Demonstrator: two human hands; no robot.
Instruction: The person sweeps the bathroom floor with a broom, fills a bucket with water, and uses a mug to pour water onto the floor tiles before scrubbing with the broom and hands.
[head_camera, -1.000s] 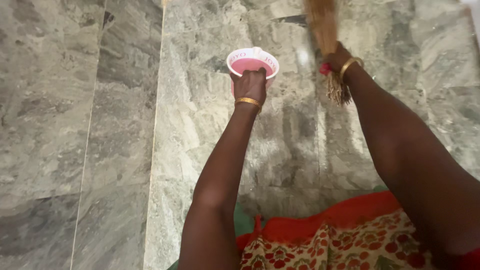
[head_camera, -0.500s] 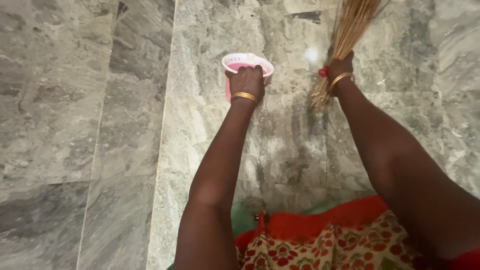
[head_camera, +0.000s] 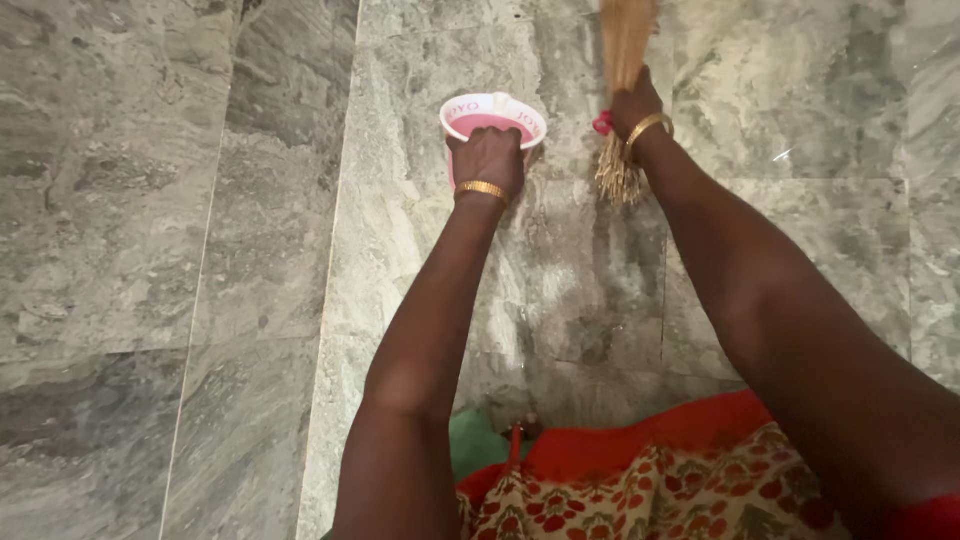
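Over the grey marble floor (head_camera: 250, 250), the pink mug (head_camera: 492, 113) sits gripped at its near rim by the left hand (head_camera: 489, 158) — about where it was a moment ago. Just right of it, the right hand (head_camera: 634, 108) is closed around a straw broom (head_camera: 624, 40), which has swung from tilted to nearly upright — bristles blurred, probably mid-stroke.

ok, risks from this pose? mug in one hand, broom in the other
1. The left hand grips the pink mug at its near side only; the mug looks full, so a tilt could spill it.
2. The stone floor looks wet near the broom, so slipping is possible.
3. The right hand works the broom close beside the mug and might knock it.
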